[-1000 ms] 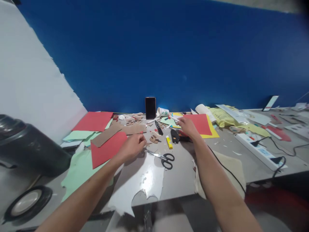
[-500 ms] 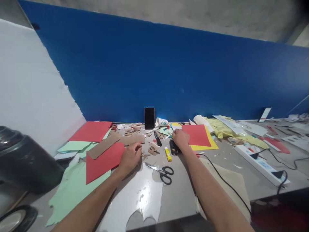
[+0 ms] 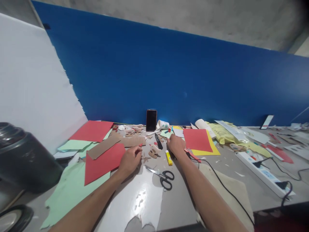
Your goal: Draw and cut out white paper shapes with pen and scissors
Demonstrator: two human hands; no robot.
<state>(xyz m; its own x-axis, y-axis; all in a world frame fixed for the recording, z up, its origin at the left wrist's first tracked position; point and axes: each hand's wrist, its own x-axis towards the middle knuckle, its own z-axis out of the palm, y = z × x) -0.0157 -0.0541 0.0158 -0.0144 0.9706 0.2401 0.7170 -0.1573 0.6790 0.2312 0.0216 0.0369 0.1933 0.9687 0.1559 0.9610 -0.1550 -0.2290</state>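
Note:
My left hand (image 3: 130, 160) rests on the grey table (image 3: 181, 190) at the edge of a red paper sheet (image 3: 103, 162). Its fingers are pinched on a small red paper scrap (image 3: 140, 145). My right hand (image 3: 176, 144) is further back, its fingers curled down over a black corded tool that it mostly hides; a red part (image 3: 193, 156) sticks out beside the wrist. The tool's black cord (image 3: 224, 188) trails toward the table's front edge. Between the hands lie small cardboard cut-outs (image 3: 153, 152), a yellow glue stick (image 3: 168, 158) and a black marker (image 3: 158, 141).
Black-handled scissors (image 3: 165, 178) lie near my right forearm. A phone (image 3: 151, 120) and a paper cup (image 3: 163, 124) stand by the blue wall. Red-on-yellow sheets (image 3: 196, 139), a power strip (image 3: 264, 175), corrugated cardboard (image 3: 103, 146), green paper (image 3: 69, 188) and a big black round object (image 3: 24, 158) surround them.
My right hand came down from near the red-on-yellow sheets and closed over the black tool. My left hand barely moved. The camera tilted up.

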